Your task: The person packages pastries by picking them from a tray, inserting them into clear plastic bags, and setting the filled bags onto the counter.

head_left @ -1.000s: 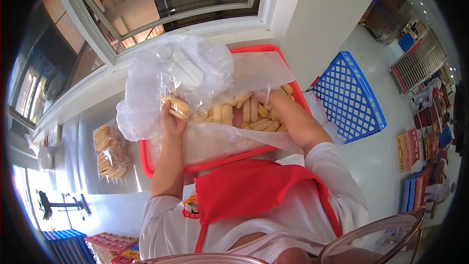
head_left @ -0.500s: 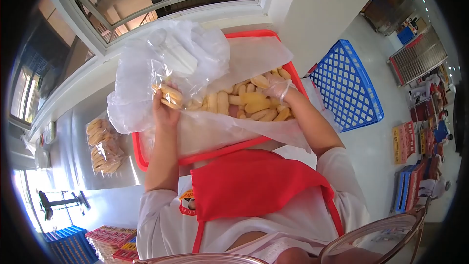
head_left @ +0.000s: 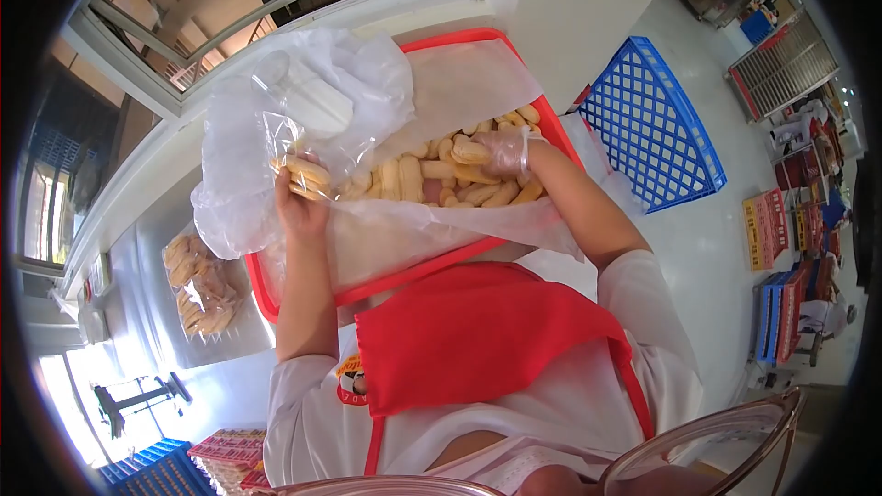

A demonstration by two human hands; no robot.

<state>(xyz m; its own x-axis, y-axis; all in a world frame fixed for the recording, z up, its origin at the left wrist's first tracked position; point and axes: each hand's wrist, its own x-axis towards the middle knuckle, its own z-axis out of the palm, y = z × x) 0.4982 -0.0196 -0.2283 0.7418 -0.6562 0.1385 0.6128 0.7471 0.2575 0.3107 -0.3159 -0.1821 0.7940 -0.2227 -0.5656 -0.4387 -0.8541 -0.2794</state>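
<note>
A clear plastic bag [head_left: 285, 134] is in my left hand [head_left: 301, 211], its fingers wrapped around the lower part where several ladyfinger biscuits [head_left: 308, 176] sit. To the right, my right hand [head_left: 508, 152], in a clear plastic glove, grips ladyfingers [head_left: 470, 152] just above a pile of loose ladyfingers [head_left: 390, 182]; how many it holds is partly hidden by the fingers. The pile lies on white paper [head_left: 404, 231] inside a red tray [head_left: 450, 262]. Crumpled white plastic [head_left: 230, 156] with a stack of clear bags [head_left: 317, 101] covers the tray's far left.
Filled biscuit bags [head_left: 200, 285] lie on the metal table [head_left: 152, 285] at left. A blue plastic crate [head_left: 650, 124] stands right of the tray. Behind the tray are a window and a wall ledge. Racks and stacked boxes [head_left: 770, 230] line the far right.
My right hand has drawn slightly left and turned, showing the gripped ladyfingers more plainly. The left hand keeps its hold on the bag. The whole view has shifted a little.
</note>
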